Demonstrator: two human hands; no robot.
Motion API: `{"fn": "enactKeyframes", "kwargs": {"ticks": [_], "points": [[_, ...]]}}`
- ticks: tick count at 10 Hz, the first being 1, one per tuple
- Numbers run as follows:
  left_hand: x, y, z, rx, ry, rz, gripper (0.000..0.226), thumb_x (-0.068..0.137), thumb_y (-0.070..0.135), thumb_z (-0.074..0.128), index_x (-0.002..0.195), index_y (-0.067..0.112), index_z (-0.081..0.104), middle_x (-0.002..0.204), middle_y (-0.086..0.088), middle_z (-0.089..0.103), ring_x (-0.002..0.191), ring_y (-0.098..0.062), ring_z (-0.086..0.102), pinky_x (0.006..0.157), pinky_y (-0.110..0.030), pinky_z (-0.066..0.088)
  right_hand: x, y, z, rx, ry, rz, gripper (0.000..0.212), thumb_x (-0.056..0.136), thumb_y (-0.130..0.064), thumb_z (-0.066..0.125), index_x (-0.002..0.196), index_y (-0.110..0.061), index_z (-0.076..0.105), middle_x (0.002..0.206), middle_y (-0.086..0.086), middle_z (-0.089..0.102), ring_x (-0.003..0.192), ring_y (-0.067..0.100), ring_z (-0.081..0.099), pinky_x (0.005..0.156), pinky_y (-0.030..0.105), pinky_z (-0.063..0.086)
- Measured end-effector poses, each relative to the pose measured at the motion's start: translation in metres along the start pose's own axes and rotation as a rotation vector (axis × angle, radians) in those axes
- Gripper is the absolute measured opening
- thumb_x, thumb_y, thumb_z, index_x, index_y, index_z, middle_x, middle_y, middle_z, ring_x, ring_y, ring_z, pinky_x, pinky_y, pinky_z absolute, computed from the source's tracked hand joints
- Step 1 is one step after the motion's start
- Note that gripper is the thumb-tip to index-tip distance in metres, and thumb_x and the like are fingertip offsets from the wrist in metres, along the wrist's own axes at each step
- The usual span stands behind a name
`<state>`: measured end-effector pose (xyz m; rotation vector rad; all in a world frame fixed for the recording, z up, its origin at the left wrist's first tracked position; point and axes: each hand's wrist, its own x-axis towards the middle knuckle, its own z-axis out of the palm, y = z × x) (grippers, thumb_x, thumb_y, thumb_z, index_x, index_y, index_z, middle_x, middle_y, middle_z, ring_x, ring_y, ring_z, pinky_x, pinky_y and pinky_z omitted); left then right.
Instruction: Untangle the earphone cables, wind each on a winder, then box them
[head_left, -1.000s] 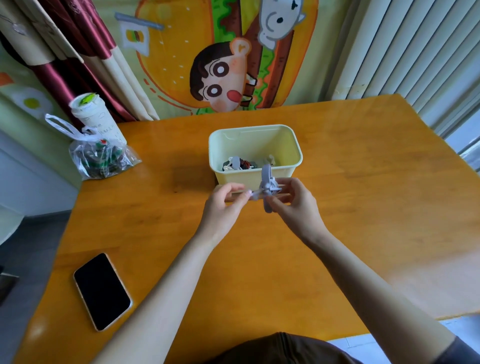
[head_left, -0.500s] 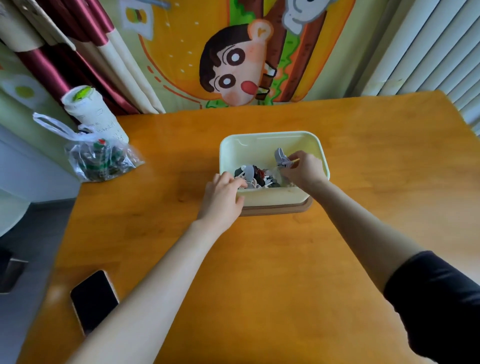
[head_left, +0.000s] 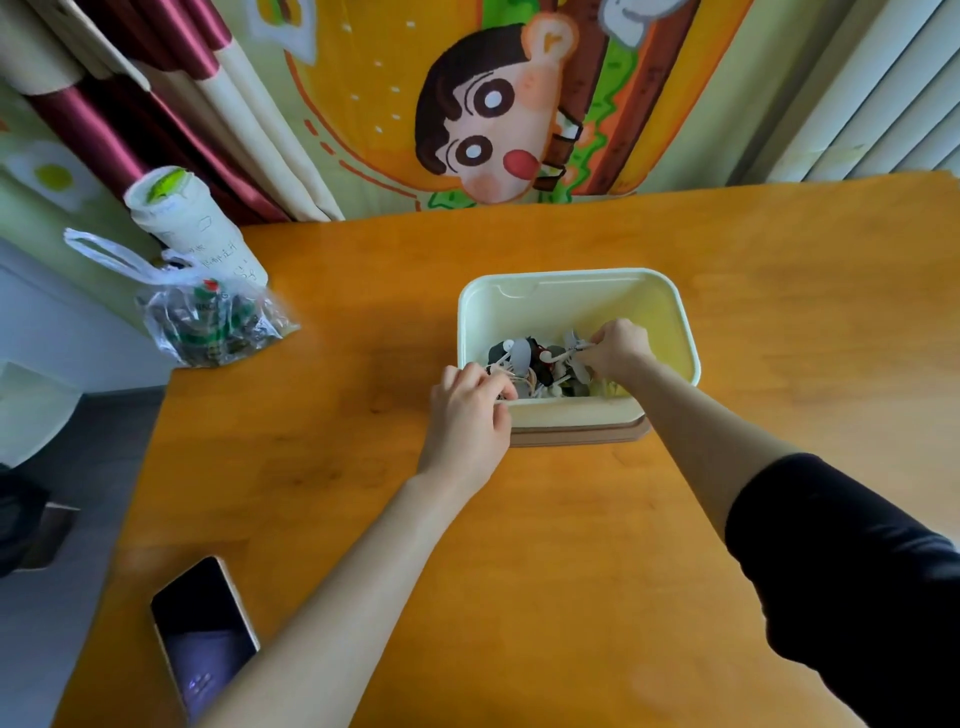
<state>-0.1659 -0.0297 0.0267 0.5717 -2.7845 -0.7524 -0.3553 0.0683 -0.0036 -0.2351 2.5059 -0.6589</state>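
Note:
A pale yellow box (head_left: 685, 332) stands on the wooden table, resting on a wooden lid or base (head_left: 576, 434). Inside lies a heap of wound earphones and winders (head_left: 530, 364) in grey, white and black. My right hand (head_left: 618, 351) reaches into the box and pinches a grey winder (head_left: 571, 343) low over the heap. My left hand (head_left: 470, 410) grips the box's near left rim with curled fingers.
A phone (head_left: 202, 634) lies face up at the table's near left corner. A clear plastic bag (head_left: 208, 322) and a white paper-wrapped cup (head_left: 192, 228) stand at the far left edge. Curtains hang behind the table.
Both hands moved forward from in front of the box. My right hand carried the grey winder down into the box. My left hand let go of it and took the box's rim.

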Motion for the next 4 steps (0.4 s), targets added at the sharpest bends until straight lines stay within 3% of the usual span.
{"fn": "enactKeyframes", "kwargs": {"ticks": [1, 2, 3, 4], "points": [[0.001, -0.001, -0.001, -0.001, 0.005, 0.011, 0.012, 0.089, 0.006, 0.058, 0.093, 0.014, 0.066, 0.093, -0.002, 0.058, 0.095, -0.022, 0.044, 0.081, -0.034, 0.038, 0.005, 0.001, -0.001, -0.093, -0.054, 0.023, 0.016, 0.088, -0.006, 0.055, 0.100, 0.002, 0.061, 0.084, 0.010, 0.056, 0.056, 0.012, 0.044, 0.040, 0.018, 0.032], [0.001, -0.003, -0.001, 0.011, -0.011, 0.008, 0.013, 0.090, 0.006, 0.057, 0.095, 0.014, 0.066, 0.094, -0.003, 0.057, 0.096, -0.022, 0.043, 0.083, -0.033, 0.038, 0.004, 0.001, -0.003, -0.181, -0.058, 0.000, 0.007, 0.089, -0.002, 0.049, 0.087, -0.001, 0.055, 0.068, 0.005, 0.047, 0.053, 0.013, 0.041, 0.042, 0.019, 0.032], [0.001, -0.005, -0.001, 0.000, -0.011, 0.015, 0.015, 0.091, 0.007, 0.055, 0.097, 0.014, 0.066, 0.099, -0.002, 0.057, 0.100, -0.023, 0.043, 0.085, -0.035, 0.039, -0.004, -0.002, -0.012, -0.187, -0.054, -0.087, 0.018, 0.093, -0.012, 0.051, 0.096, 0.002, 0.062, 0.090, 0.012, 0.063, 0.074, 0.024, 0.058, 0.061, 0.026, 0.048], [-0.002, -0.003, -0.003, 0.022, -0.042, 0.010, 0.019, 0.091, 0.005, 0.054, 0.103, 0.014, 0.065, 0.105, -0.002, 0.057, 0.103, -0.022, 0.043, 0.087, -0.031, 0.037, -0.020, -0.013, -0.028, -0.158, 0.027, -0.234, 0.030, 0.093, -0.010, 0.053, 0.119, 0.002, 0.058, 0.121, 0.016, 0.061, 0.106, 0.029, 0.059, 0.088, 0.030, 0.047]]}}
